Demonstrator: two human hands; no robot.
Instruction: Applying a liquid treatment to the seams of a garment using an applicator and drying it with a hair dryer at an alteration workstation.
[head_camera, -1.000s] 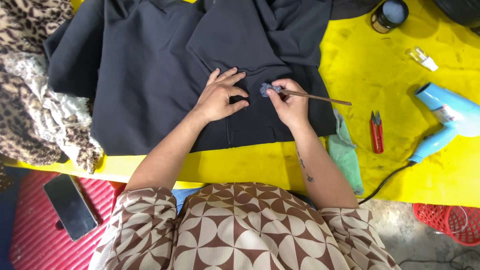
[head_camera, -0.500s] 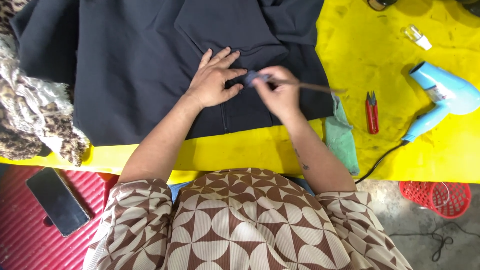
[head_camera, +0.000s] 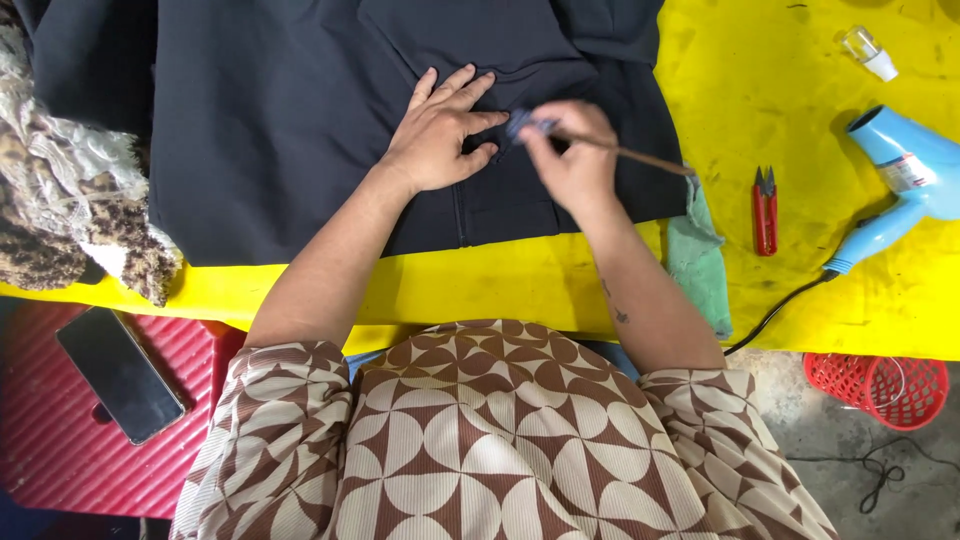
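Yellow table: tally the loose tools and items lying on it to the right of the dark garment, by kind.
Red thread snips: 1
Light blue hair dryer: 1
Small clear bottle with white cap: 1
Green cloth: 1
Total: 4

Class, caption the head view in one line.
Left hand flat on dark garment; right hand works a thin brush.

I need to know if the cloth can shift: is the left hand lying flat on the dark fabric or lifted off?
Flat: the left hand lies palm down, fingers spread, on the dark fabric.
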